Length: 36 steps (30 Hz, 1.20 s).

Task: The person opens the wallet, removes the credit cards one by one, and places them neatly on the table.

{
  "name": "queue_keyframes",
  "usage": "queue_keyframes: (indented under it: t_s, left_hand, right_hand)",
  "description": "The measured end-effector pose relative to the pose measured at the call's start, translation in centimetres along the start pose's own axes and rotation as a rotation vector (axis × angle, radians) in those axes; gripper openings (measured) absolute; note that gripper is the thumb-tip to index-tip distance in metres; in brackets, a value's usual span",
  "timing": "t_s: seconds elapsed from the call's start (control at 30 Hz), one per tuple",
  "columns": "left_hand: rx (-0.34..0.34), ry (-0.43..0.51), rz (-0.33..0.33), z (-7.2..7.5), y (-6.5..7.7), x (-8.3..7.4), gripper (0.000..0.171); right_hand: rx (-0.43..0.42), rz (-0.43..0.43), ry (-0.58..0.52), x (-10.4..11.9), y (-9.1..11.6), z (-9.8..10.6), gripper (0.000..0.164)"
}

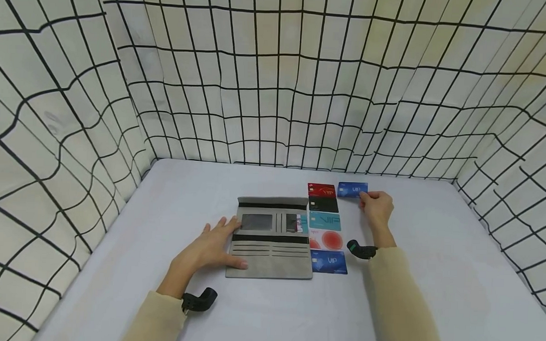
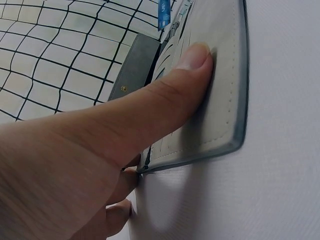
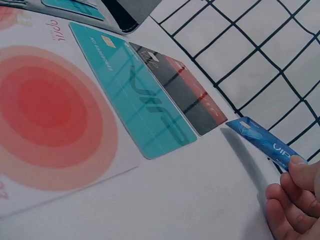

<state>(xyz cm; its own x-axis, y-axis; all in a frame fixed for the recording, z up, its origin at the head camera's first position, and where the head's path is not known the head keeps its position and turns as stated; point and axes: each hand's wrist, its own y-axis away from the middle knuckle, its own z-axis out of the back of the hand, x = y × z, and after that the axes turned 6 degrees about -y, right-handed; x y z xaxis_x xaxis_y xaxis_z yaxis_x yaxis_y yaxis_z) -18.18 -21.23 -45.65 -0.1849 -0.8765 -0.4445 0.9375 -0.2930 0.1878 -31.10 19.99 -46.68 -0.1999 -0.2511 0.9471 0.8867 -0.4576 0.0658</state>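
Note:
An unfolded grey wallet (image 1: 269,269) lies on the white table, with card slots, a clear window and a teal-edged card in one pocket. My left hand (image 1: 212,247) rests at its left edge, the thumb (image 2: 194,57) on the lower panel. At the far right, my right hand (image 1: 378,209) pinches a blue VIP card (image 1: 351,189) by one corner; the right wrist view shows it tilted above the table. Along the wallet's right side runs a column of cards: red (image 1: 321,190), black (image 1: 323,204), teal (image 1: 324,221), white with red circles (image 1: 331,240), and another blue VIP card (image 1: 329,262).
White walls covered by black netting (image 1: 276,90) stand behind the table (image 1: 268,316) and at both sides. Each wrist carries a black camera mount, one on the left wrist (image 1: 199,299) and one on the right (image 1: 361,250).

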Motion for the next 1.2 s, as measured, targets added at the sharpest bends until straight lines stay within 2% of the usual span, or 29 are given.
queue_keyframes:
  t_s: [0.17,0.43,0.57,1.2]
  left_hand:
    - [0.005,-0.003,-0.002,-0.1,-0.1,0.0,0.113]
    - [0.003,-0.027,-0.015,-0.3,-0.1,-0.1,0.113]
    - [0.003,-0.016,-0.011,-0.4,0.0,0.0,0.114]
    - [-0.012,-0.025,-0.018,-0.1,0.0,0.0,0.111]
  right_hand:
    - [0.017,-0.012,0.048,-0.5,-0.7,0.2,0.029]
    - [0.029,-0.023,0.356,-0.4,-1.0,-0.1,0.033]
    - [0.040,-0.006,0.442,-0.5,-1.0,-0.4,0.036]
    - [0.080,0.018,0.541,-0.4,-2.3,-0.8,0.035]
